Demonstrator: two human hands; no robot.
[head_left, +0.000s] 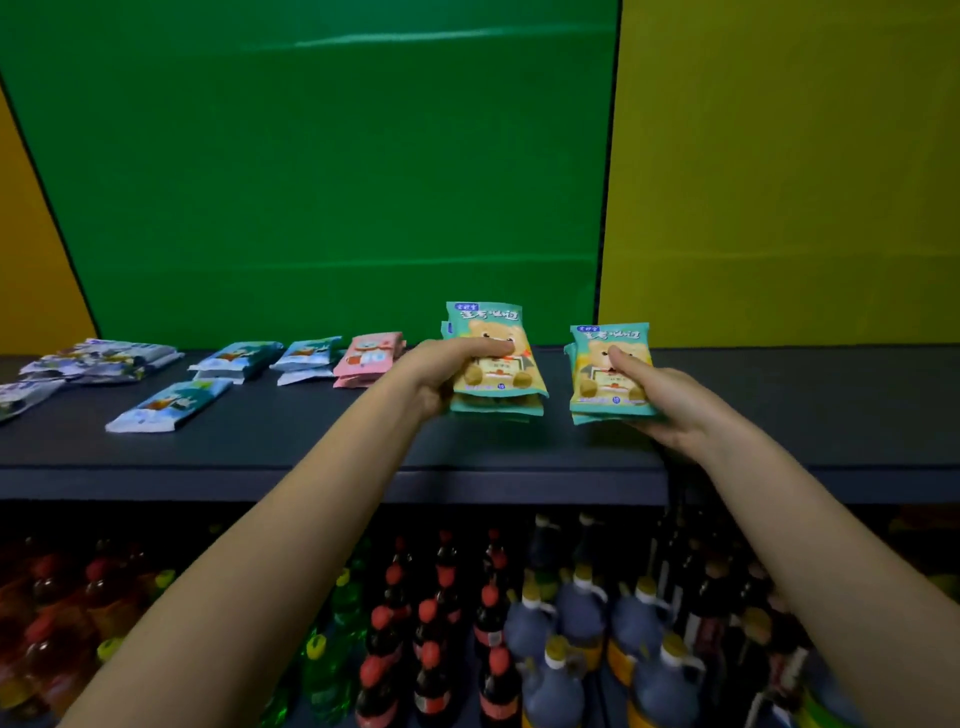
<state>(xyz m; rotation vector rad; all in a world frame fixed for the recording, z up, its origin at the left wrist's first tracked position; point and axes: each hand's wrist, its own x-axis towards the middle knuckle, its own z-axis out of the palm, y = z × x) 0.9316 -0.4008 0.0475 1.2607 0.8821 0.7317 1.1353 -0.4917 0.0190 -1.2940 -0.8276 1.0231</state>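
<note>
The left hand (439, 376) grips the left stack (491, 325) of green bear packs, thumb curled across the top pack's face and fingers hidden beneath, so the stack juts up and away past the thumb. The right hand (662, 408) grips the right stack (602, 392) the same way, thumb on the front near the middle, fingers under its right edge. Both stacks sit just above the dark shelf (311, 447), near each other but apart; whether they touch it is unclear. Pink packs (366, 358) and blue packs (171, 405) lie to the left, and bottles (431, 649) stand below
</note>
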